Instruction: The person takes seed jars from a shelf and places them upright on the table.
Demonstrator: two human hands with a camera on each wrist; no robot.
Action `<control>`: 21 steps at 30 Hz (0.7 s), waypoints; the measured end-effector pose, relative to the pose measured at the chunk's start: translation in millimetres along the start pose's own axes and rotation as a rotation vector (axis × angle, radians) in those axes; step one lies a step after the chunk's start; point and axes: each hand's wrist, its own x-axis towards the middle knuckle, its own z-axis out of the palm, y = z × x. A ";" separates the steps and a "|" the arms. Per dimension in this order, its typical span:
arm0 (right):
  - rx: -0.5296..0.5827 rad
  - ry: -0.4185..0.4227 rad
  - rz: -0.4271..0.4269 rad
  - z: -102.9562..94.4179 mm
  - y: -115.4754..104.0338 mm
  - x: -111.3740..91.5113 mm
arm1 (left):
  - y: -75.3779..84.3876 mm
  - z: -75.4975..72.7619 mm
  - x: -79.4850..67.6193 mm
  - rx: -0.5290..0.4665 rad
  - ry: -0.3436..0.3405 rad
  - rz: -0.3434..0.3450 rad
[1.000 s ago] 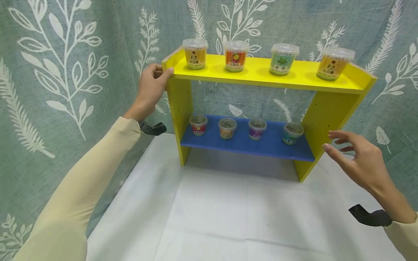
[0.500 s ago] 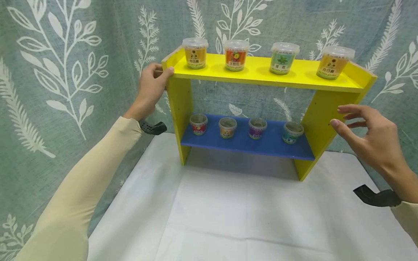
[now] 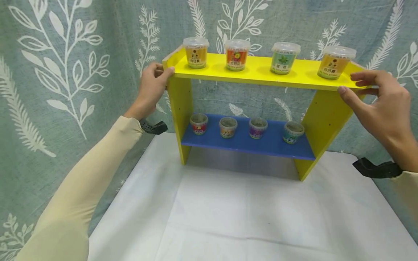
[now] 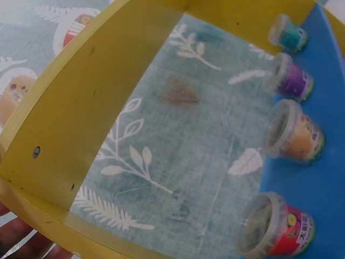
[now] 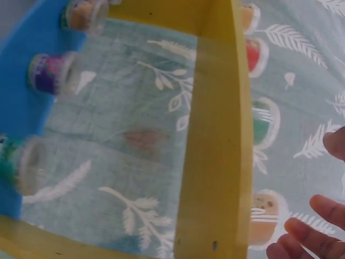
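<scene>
A yellow shelf with a blue lower board stands on the white-covered table. My left hand grips its upper left corner, thumb on the front edge and the other fingers mostly hidden behind the side panel. Beside the upper right corner is my right hand, fingers spread and slightly bent, holding nothing; in the right wrist view its fingertips show near a sunflower-label cup. Several lidded plastic cups, such as the green mint-label cup, line the top. Several smaller open-topped cups, among them a purple one, sit on the blue board.
A green-grey curtain with white leaf prints hangs behind and to the left of the shelf. The white tablecloth spreads out in front of it, lightly creased.
My right hand has risen from beside the lower right panel to the shelf's upper right corner. The left hand, the shelf and the cups have kept their places.
</scene>
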 end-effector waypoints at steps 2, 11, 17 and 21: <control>0.001 0.011 -0.007 0.9 -0.2 8.6 | -1.0 -0.5 -0.1 0.000 -0.002 0.001; -0.024 0.011 0.060 0.6 -7.4 43.1 | -1.6 -0.6 -0.7 0.003 0.008 0.003; -0.056 -0.061 0.130 -1.7 -7.9 62.3 | -1.6 0.8 0.6 0.019 0.008 0.017; -0.079 -0.122 0.154 0.4 -7.4 74.2 | -2.5 0.9 1.6 0.027 0.010 0.020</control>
